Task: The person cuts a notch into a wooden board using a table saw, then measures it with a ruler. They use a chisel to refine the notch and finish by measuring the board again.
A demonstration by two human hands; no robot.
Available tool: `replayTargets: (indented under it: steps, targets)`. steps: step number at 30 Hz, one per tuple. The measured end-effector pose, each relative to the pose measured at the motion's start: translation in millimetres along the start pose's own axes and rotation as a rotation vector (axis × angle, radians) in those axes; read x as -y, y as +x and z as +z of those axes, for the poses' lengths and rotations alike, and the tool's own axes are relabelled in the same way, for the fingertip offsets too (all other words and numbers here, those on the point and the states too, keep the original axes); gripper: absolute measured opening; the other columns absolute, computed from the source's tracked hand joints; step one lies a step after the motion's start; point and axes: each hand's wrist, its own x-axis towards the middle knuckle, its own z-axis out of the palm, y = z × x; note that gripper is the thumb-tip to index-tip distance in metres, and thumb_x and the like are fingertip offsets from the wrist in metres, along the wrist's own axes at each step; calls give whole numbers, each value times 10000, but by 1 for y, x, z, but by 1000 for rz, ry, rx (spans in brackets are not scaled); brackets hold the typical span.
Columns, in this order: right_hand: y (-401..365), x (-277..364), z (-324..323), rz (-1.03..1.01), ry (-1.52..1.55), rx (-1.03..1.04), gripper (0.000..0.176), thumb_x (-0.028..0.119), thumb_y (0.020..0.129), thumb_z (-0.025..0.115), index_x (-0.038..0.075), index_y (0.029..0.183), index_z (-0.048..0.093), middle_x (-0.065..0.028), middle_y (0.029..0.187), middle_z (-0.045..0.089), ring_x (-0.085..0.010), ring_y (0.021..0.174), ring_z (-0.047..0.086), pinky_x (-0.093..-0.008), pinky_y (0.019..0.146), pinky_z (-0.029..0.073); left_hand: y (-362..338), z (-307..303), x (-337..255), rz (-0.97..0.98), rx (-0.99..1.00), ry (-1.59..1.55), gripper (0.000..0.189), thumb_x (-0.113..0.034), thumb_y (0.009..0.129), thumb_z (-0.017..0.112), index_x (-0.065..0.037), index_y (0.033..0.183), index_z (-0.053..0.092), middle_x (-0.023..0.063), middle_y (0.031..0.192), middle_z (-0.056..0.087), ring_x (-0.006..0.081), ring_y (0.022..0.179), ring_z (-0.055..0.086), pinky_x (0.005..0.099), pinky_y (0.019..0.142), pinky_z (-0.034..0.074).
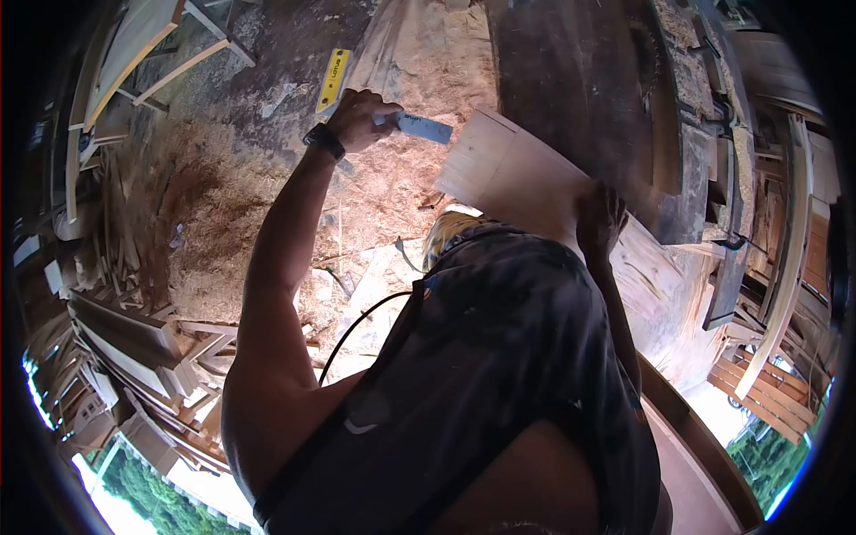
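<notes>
Fingers of the left hand (361, 120) are curled around 1 flat metal blade (423, 127), its free end just beside 1 pale board (513, 169). 1 yellow strip (333, 78), marked LOTUS, lies beside the same hand. The right hand (601, 217) contacts the board's opposite end; shadow obscures its finger spacing. Wood shavings (374, 187) surround the blade.

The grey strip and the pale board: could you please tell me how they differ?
The grey strip is short and narrow, while the pale board is much longer and wider. The grey strip carries dark lettering; the pale board looks like bare wood. The left hand holds the grey strip, the right hand the pale board. Both have straight edges.
</notes>
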Motion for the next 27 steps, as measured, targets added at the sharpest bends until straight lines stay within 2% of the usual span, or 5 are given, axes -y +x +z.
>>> replayTargets:
  steps: [5, 8, 12, 19, 27]
  targets:
    - [5, -1, -7, 88, 51, 164, 598, 443, 949, 605, 118, 1441, 504, -143, 1442, 502, -371, 1338, 411, -552, 1114, 284, 17, 26, 7, 16, -161, -26, 414, -169, 864, 761, -107, 1263, 671, 53, 970, 717, 223, 843, 648, 394, 783, 495]
    - [7, 7, -2, 153, 52, 225, 693, 482, 969, 559, 108, 1524, 380, -200, 1576, 339, -425, 1458, 267, -586, 1187, 172, 32, 37, -14, -154, -169, -1042, 285, -210, 956, 691, -24, 1170, 656, 124, 955, 713, 208, 879, 677, 314, 679, 511]
    - [7, 40, 10, -55, 62, 237, 775, 484, 979, 529, 45, 1562, 270, -243, 1634, 192, -470, 1508, 143, -587, 1219, 107, 39, 23, -77, -137, -276, -248, 404, -291, 966, 677, -6, 1244, 612, 177, 974, 655, 284, 875, 684, 392, 753, 548]
    - [10, 75, 27, -206, 216, 225, 796, 533, 975, 514, 99, 1588, 253, -263, 1636, 171, -481, 1505, 147, -588, 1208, 139, -2, 63, -148, -289, 198, -547, 905, -328, 887, 720, 51, 1536, 216, 303, 1456, 448, 435, 1295, 520, 458, 1046, 457]
    - [9, 81, 12, -254, 222, 132, 776, 478, 947, 564, 52, 1544, 310, -280, 1598, 243, -499, 1477, 202, -584, 1203, 159, -27, -28, -149, -415, 222, -473, 583, -424, 878, 725, -42, 1300, 600, 205, 979, 722, 358, 905, 702, 439, 808, 547]
